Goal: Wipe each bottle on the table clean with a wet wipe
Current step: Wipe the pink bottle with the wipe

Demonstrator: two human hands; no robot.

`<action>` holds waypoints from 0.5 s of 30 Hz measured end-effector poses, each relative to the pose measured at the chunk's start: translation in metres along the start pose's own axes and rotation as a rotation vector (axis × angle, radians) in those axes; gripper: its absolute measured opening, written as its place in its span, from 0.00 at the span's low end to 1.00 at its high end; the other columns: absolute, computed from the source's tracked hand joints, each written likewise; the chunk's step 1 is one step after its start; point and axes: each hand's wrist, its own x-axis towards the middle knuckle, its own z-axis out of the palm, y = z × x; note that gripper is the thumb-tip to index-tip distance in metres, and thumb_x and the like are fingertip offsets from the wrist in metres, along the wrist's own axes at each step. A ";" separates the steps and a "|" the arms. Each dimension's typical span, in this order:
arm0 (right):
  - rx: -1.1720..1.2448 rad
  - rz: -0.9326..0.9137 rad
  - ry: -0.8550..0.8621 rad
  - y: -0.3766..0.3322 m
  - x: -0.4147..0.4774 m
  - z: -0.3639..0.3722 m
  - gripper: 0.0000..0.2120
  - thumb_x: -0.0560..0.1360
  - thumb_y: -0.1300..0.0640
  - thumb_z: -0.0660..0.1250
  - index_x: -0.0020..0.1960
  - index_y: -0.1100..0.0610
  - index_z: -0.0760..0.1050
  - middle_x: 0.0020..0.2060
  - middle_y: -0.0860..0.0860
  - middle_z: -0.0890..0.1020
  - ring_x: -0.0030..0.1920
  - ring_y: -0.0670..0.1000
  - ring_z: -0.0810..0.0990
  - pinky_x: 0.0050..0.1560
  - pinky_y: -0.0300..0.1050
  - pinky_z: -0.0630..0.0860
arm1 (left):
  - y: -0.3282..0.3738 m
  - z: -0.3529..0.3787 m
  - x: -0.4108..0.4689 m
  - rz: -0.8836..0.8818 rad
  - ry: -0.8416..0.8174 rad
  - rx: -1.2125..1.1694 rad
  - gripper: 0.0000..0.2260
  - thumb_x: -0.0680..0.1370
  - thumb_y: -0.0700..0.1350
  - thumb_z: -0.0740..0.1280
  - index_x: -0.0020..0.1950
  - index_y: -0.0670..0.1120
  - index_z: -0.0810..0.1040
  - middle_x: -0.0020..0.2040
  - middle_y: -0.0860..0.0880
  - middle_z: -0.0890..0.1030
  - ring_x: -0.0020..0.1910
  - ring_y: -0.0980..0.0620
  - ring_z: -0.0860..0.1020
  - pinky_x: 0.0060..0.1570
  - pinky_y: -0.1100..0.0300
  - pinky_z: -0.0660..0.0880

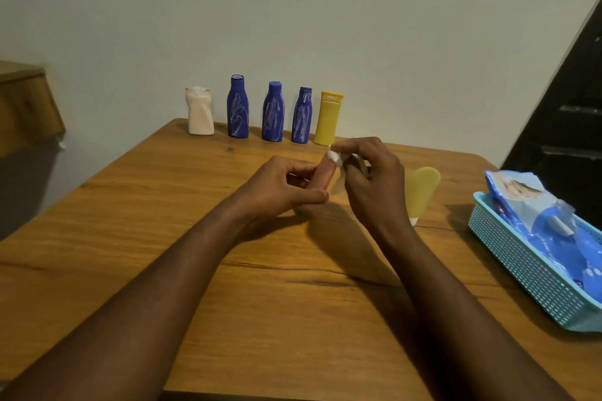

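My left hand (286, 187) grips a small pinkish-tan bottle (322, 174), tilted with its top toward the wall. My right hand (371, 179) pinches a small folded white wet wipe (335, 158) against the top end of that bottle. Along the far edge stand a white bottle (200, 111), three blue bottles (237, 107) (273, 112) (302, 115) streaked with white smears, and a yellow bottle (327, 119). A pale yellow tube (420, 190) lies on the table just right of my right hand, partly hidden by it.
A turquoise mesh basket (521, 270) at the right edge of the wooden table (130, 238) holds a blue wet-wipe pack (553, 228). A dark stair-like structure (570, 114) rises behind it. A wooden piece of furniture (26, 101) stands at the left.
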 end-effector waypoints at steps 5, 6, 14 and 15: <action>0.005 -0.107 -0.062 -0.002 -0.003 0.003 0.10 0.75 0.66 0.73 0.53 0.56 0.85 0.52 0.51 0.82 0.54 0.47 0.79 0.48 0.33 0.77 | -0.003 -0.003 0.001 0.126 0.184 0.148 0.27 0.72 0.40 0.79 0.69 0.55 0.79 0.62 0.58 0.81 0.62 0.59 0.77 0.62 0.52 0.78; 0.006 -0.115 -0.073 -0.002 -0.004 0.003 0.10 0.74 0.65 0.75 0.53 0.55 0.86 0.51 0.51 0.82 0.53 0.47 0.79 0.46 0.31 0.77 | -0.004 -0.004 0.002 0.148 0.214 0.162 0.28 0.72 0.39 0.79 0.69 0.55 0.78 0.62 0.58 0.81 0.62 0.58 0.78 0.62 0.52 0.79; -0.030 -0.097 0.022 -0.004 -0.002 0.002 0.07 0.78 0.64 0.71 0.54 0.56 0.84 0.48 0.46 0.79 0.50 0.43 0.77 0.44 0.28 0.74 | -0.003 -0.004 0.003 0.238 0.238 0.254 0.30 0.72 0.38 0.78 0.72 0.55 0.77 0.65 0.58 0.80 0.62 0.59 0.78 0.59 0.58 0.79; -0.028 -0.070 0.026 -0.004 -0.001 0.001 0.07 0.78 0.64 0.71 0.54 0.56 0.84 0.49 0.46 0.79 0.50 0.44 0.77 0.45 0.29 0.74 | -0.003 -0.003 0.002 0.243 0.225 0.270 0.30 0.72 0.37 0.78 0.71 0.55 0.77 0.65 0.58 0.79 0.61 0.60 0.77 0.57 0.61 0.78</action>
